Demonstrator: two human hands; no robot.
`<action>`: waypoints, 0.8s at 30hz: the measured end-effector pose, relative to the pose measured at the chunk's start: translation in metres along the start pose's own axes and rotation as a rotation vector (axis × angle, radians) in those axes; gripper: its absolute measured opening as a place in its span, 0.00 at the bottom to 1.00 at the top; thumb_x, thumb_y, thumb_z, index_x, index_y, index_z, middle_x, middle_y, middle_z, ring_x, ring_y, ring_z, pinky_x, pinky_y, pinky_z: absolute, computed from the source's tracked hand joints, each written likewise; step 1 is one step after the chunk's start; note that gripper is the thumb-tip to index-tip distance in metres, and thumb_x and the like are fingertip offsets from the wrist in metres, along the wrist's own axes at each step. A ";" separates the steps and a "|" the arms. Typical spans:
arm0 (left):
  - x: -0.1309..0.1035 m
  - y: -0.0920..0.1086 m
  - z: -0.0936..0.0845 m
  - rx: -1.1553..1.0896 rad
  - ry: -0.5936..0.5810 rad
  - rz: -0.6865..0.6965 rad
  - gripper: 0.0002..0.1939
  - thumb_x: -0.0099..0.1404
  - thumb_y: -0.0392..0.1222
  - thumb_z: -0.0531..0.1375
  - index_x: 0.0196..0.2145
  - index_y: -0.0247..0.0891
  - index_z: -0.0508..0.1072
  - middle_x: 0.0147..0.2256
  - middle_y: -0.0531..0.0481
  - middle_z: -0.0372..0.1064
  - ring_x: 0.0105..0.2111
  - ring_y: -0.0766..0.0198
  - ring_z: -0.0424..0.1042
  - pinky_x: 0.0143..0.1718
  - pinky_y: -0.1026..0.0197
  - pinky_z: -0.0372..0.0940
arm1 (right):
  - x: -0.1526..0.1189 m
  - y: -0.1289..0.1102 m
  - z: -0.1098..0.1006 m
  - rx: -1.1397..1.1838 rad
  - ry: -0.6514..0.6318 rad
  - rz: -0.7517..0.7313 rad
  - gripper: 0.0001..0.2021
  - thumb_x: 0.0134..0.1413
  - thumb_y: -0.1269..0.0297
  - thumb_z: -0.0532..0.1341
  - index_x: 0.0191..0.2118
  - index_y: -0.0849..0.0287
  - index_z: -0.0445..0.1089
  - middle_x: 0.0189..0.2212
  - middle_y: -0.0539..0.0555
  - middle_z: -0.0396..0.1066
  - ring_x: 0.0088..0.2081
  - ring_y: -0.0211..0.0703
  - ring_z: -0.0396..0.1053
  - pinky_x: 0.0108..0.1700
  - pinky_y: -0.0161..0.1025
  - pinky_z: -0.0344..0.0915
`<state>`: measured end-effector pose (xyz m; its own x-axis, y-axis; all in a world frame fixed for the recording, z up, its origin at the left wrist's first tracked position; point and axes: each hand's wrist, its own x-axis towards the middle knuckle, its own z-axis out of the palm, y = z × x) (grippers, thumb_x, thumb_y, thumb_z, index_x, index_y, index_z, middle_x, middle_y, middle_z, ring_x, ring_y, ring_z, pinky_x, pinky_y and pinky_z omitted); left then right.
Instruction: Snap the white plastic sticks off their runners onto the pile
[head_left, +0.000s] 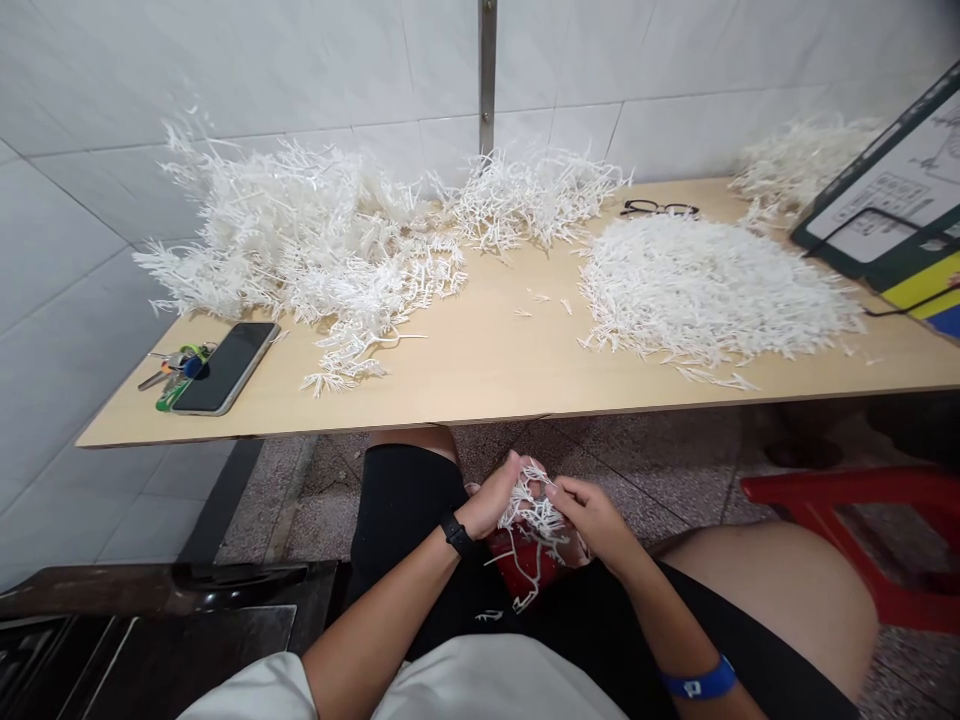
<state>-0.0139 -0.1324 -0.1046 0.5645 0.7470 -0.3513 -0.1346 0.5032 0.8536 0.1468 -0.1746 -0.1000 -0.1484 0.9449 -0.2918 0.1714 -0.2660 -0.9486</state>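
- bunch of white branching strands [534, 515], one: held between both hands above the lap, near side of the table [495, 350]; a long stalk hangs below. where single strands begin and end is hard to make out.
- left hand [491, 505]: closed about the left side of the bunch; fingertips partly hidden by strands. black watch [457, 535] at the wrist.
- right hand [596, 520]: thumb and forefinger pinching the bunch at its right edge; other fingers curled, partly out of sight. blue band [699, 680] on the forearm.
- red object [521, 565]: under the bunch, mostly covered; kind cannot be told.
- loose white scrap [489, 615]: on the dark shorts.
- tangled white heap [292, 230]: left, far part of the table, spreading nearer at its right end.
- smaller white heap [532, 195]: far middle.
- mound of short white pieces [712, 285]: right, broad and low.
- further white heap [810, 160]: far right, partly behind the box.
- printed box [885, 205]: right, tilted, cut off by the frame; lettering illegible.
- dark-framed glasses [660, 208]: beyond the mound.
- phone [227, 370], screen dark: near left, touching a cluster of keys [180, 368].
- red stool [862, 500]: right, below table height, cut off.
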 end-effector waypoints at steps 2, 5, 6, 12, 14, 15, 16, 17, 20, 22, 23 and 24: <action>-0.001 0.001 -0.001 0.227 -0.049 0.054 0.33 0.50 0.70 0.58 0.33 0.33 0.67 0.26 0.53 0.61 0.26 0.71 0.57 0.30 0.66 0.53 | 0.002 0.004 -0.002 -0.023 0.061 -0.017 0.21 0.53 0.47 0.56 0.22 0.59 0.57 0.18 0.46 0.53 0.23 0.34 0.53 0.25 0.32 0.51; -0.001 0.001 -0.002 0.444 -0.131 0.073 0.27 0.53 0.64 0.60 0.27 0.32 0.67 0.25 0.54 0.59 0.27 0.70 0.56 0.31 0.65 0.53 | 0.003 0.010 -0.001 -0.083 0.108 -0.042 0.20 0.55 0.49 0.54 0.21 0.58 0.56 0.18 0.46 0.52 0.24 0.35 0.53 0.26 0.33 0.50; -0.001 0.002 -0.002 0.459 -0.166 0.073 0.27 0.55 0.64 0.59 0.26 0.32 0.67 0.24 0.54 0.59 0.27 0.70 0.56 0.31 0.65 0.53 | 0.003 0.012 0.000 -0.098 0.114 -0.049 0.20 0.55 0.50 0.54 0.21 0.58 0.56 0.19 0.46 0.52 0.25 0.36 0.53 0.26 0.33 0.51; -0.003 0.009 -0.001 0.383 -0.269 0.073 0.27 0.57 0.64 0.57 0.28 0.32 0.66 0.26 0.53 0.59 0.28 0.69 0.55 0.32 0.65 0.54 | 0.001 0.008 0.004 -0.169 0.272 -0.110 0.18 0.57 0.55 0.53 0.20 0.58 0.55 0.18 0.46 0.52 0.23 0.36 0.54 0.26 0.34 0.50; -0.005 0.010 -0.003 0.382 -0.314 0.051 0.27 0.57 0.64 0.57 0.27 0.32 0.65 0.25 0.53 0.58 0.27 0.70 0.54 0.31 0.65 0.53 | -0.005 -0.004 -0.002 -0.205 0.412 -0.163 0.17 0.58 0.57 0.51 0.20 0.57 0.55 0.17 0.46 0.53 0.22 0.36 0.54 0.25 0.34 0.51; -0.007 0.009 -0.004 0.391 -0.338 0.035 0.27 0.57 0.64 0.57 0.26 0.33 0.64 0.24 0.54 0.56 0.27 0.70 0.53 0.30 0.65 0.52 | -0.009 -0.013 -0.007 -0.231 0.475 -0.200 0.17 0.59 0.58 0.51 0.20 0.57 0.55 0.17 0.46 0.54 0.22 0.36 0.54 0.26 0.34 0.52; -0.008 0.008 -0.006 0.405 -0.351 0.026 0.27 0.58 0.64 0.56 0.25 0.33 0.63 0.24 0.54 0.55 0.26 0.70 0.53 0.29 0.66 0.51 | -0.013 -0.023 -0.013 -0.267 0.515 -0.250 0.17 0.60 0.59 0.50 0.21 0.57 0.57 0.18 0.47 0.56 0.23 0.36 0.56 0.27 0.34 0.53; -0.008 0.007 -0.007 0.416 -0.352 0.028 0.27 0.58 0.64 0.56 0.24 0.33 0.63 0.23 0.54 0.54 0.26 0.70 0.52 0.29 0.66 0.51 | -0.016 -0.035 -0.020 -0.316 0.520 -0.312 0.16 0.60 0.60 0.50 0.22 0.58 0.59 0.19 0.48 0.59 0.24 0.37 0.58 0.28 0.35 0.55; -0.007 0.004 -0.008 0.403 -0.314 0.100 0.27 0.60 0.64 0.54 0.25 0.34 0.62 0.24 0.54 0.54 0.27 0.70 0.53 0.29 0.66 0.52 | -0.015 -0.077 -0.045 -0.524 0.456 -0.538 0.11 0.61 0.64 0.51 0.30 0.58 0.67 0.26 0.52 0.67 0.29 0.40 0.65 0.34 0.36 0.60; -0.004 0.004 -0.006 0.387 -0.300 0.143 0.27 0.61 0.64 0.53 0.25 0.34 0.62 0.25 0.54 0.54 0.27 0.70 0.53 0.30 0.66 0.53 | -0.002 -0.104 -0.062 -0.644 0.534 -0.643 0.09 0.60 0.66 0.52 0.36 0.58 0.69 0.31 0.54 0.70 0.33 0.42 0.67 0.38 0.38 0.62; -0.004 0.005 -0.004 0.384 -0.290 0.159 0.27 0.61 0.64 0.53 0.25 0.34 0.62 0.25 0.54 0.54 0.27 0.70 0.53 0.30 0.66 0.53 | 0.007 -0.116 -0.069 -0.699 0.590 -0.662 0.10 0.60 0.67 0.52 0.40 0.57 0.70 0.34 0.56 0.71 0.35 0.44 0.68 0.39 0.40 0.63; -0.003 0.006 -0.003 0.385 -0.273 0.172 0.27 0.61 0.64 0.53 0.25 0.34 0.62 0.25 0.54 0.54 0.27 0.70 0.53 0.30 0.66 0.54 | 0.014 -0.125 -0.074 -0.757 0.634 -0.666 0.12 0.59 0.67 0.52 0.45 0.57 0.69 0.37 0.57 0.71 0.37 0.45 0.68 0.40 0.41 0.63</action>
<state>-0.0190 -0.1303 -0.0994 0.7602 0.6378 -0.1237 0.0370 0.1475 0.9884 0.1950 -0.1137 0.0231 0.0455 0.8371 0.5452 0.8059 0.2917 -0.5152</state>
